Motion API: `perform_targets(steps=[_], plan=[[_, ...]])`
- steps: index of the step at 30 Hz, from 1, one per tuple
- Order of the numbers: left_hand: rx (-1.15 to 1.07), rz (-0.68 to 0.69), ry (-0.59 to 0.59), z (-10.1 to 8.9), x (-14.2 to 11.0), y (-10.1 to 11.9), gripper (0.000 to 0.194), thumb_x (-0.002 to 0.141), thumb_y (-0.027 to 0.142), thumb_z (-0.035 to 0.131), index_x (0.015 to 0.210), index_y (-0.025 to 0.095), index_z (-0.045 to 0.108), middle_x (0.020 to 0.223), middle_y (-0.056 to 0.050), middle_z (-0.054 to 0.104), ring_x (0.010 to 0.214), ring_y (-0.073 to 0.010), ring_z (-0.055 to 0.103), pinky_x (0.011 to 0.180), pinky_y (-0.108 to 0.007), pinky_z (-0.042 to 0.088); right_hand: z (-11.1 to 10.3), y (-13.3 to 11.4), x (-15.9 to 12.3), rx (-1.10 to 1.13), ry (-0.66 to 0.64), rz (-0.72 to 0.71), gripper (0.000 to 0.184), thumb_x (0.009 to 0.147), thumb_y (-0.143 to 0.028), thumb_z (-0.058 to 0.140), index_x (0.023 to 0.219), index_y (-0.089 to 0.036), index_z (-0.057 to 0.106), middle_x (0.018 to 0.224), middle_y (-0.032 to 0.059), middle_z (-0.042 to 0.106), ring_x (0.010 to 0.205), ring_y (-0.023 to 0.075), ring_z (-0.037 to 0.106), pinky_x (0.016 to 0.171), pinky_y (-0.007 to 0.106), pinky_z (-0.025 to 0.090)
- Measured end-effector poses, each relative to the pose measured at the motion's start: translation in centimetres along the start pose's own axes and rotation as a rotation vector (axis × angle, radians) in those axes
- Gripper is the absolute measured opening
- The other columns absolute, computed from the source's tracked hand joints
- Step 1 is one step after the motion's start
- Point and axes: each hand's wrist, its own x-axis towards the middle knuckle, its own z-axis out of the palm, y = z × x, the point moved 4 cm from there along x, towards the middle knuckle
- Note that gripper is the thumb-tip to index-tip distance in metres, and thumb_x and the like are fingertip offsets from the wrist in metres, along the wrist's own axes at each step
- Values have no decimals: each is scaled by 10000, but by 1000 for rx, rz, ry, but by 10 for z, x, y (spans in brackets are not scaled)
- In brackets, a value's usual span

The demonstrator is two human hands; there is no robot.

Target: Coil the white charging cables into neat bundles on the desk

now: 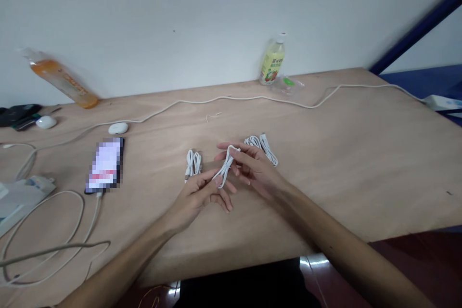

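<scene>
Between my two hands, above the table, is a bundled white USB cable (225, 167). My left hand (202, 192) pinches its lower end between thumb and fingers. The upper end is gripped by my right hand (254, 166), with the thumb on top. Just left of my hands, more bundled white cables (193, 162) lie on the table, partly hidden by my left hand. Beyond my right hand lie several other bundled white cables (265, 147), some of them partly covered by that hand.
A phone (104, 163) with a lit screen is plugged in at left, near a white earbud case (118, 128). A long white cord (224, 98) crosses the table's back. A yellow-labelled bottle (273, 60) and an orange drink bottle (63, 79) stand by the wall.
</scene>
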Motion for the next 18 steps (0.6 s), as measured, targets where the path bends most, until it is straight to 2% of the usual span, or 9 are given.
perform_targets(steps=[6,10,14,18], plan=[[-134,-13,26,-1,-2,-3,386,1008,505,765,971,121,773,952,-100,775,651,-154,728,618,-284,596,-1,2,0,-4,-40,3,378,833,-396,917,1174,-250,842,1039,55,840,610,81,565,412,176,345],[-61,-8,5,-1,-1,-3,397,995,520,778,1116,142,770,1000,-84,769,681,-162,742,638,-300,617,-2,4,2,-58,76,-43,372,772,-443,960,1014,-205,808,870,24,815,519,68,540,380,179,334],[100,61,79,-5,1,-2,419,975,454,821,1263,167,723,922,-20,752,686,-140,729,676,-284,627,-2,1,2,-105,156,-89,424,694,-492,1001,873,-200,751,712,-30,744,457,58,512,354,175,321],[108,92,125,-6,0,-1,384,946,442,855,1157,171,683,930,-24,780,682,-145,744,668,-286,631,-1,0,2,-111,182,-104,462,643,-516,1021,834,-208,734,680,-39,732,443,67,525,341,181,323]])
